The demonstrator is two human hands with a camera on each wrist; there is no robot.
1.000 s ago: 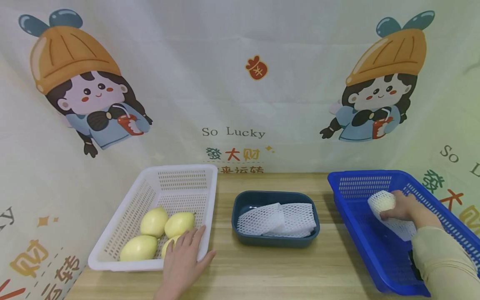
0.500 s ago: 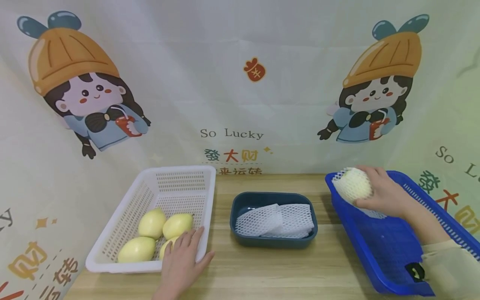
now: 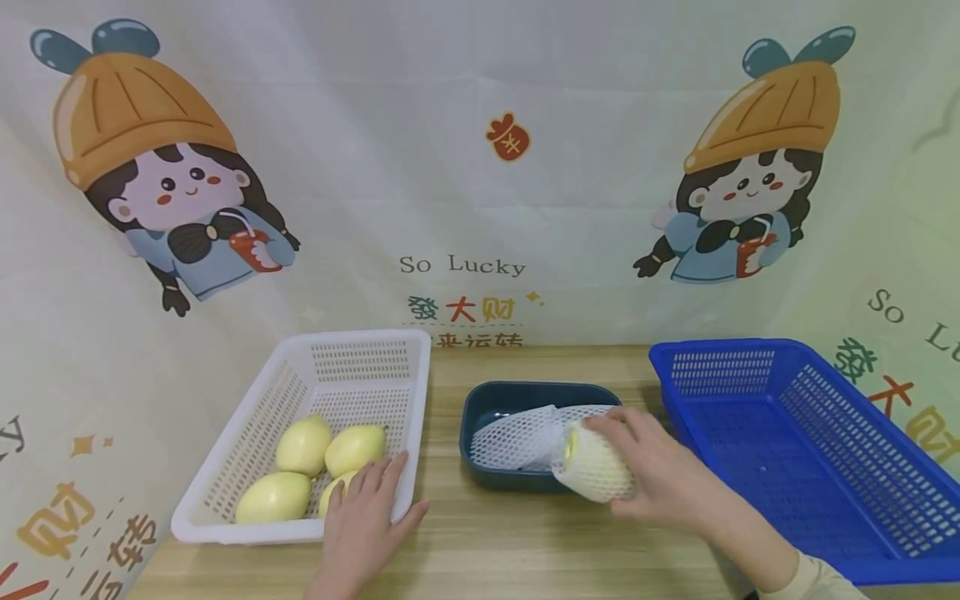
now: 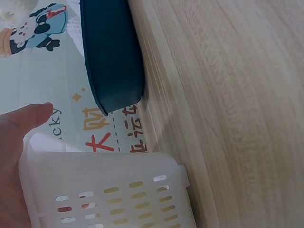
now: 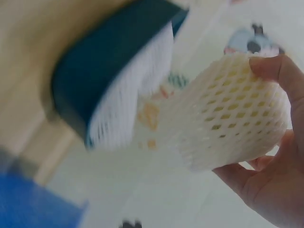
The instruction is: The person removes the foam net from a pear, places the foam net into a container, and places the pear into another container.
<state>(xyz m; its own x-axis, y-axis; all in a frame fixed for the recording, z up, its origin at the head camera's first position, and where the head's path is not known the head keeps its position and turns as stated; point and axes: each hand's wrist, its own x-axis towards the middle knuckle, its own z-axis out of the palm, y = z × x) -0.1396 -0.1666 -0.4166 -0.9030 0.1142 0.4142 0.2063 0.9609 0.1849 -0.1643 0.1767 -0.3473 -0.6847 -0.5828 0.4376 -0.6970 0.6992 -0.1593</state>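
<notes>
My right hand [image 3: 660,475] grips a pale yellow-green pear [image 3: 600,467] wrapped in a white foam net [image 5: 237,109], held at the front right of the dark teal tray [image 3: 495,479]. Thumb and fingers curl round the net's sides in the right wrist view. White foam net sleeves [image 3: 517,437] lie flat in the tray. My left hand [image 3: 363,521] rests over the near right corner of the white basket [image 3: 251,533], fingers extended over a pear that it partly hides. Other bare pears [image 3: 303,446] sit in that basket's near half.
A blue basket [image 3: 795,467] stands at the right, its floor showing. Both baskets and the tray stand on a wooden table [image 3: 487,550]. A printed cloth [image 3: 360,125] hangs behind the table and along its sides.
My right hand has lifted the net-wrapped pear out of the blue basket and carried it left to the teal tray. The left hand stays at the white basket.
</notes>
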